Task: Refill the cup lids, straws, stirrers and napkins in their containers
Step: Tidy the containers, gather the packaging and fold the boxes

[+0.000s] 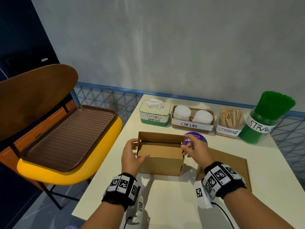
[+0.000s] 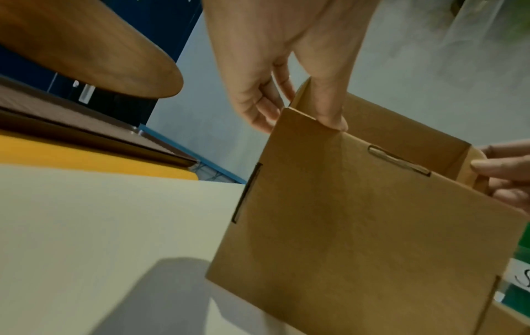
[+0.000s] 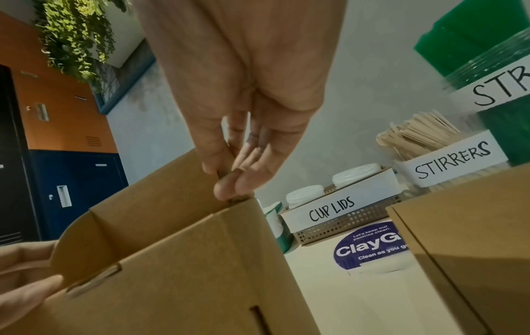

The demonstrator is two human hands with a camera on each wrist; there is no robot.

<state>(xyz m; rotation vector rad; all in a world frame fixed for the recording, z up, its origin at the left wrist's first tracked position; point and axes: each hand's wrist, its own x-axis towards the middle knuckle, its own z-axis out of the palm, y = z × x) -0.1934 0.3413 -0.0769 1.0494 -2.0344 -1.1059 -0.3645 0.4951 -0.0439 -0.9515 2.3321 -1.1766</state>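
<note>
Open cardboard box at table centre. Left hand grips its 9 o'clock end, thumb over the near rim; right hand pinches the 3 o'clock end flap. At 12 o'clock stand the tissue box, cup-lid basket, stirrers and straws.

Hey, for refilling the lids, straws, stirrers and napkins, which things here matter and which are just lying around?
Job:
tissue box
cup lid basket
stirrer holder
straw jar
open cardboard box, gripped by left hand and right hand

Lying about:
brown tray on yellow chair
purple sticker
flat cardboard piece
</note>
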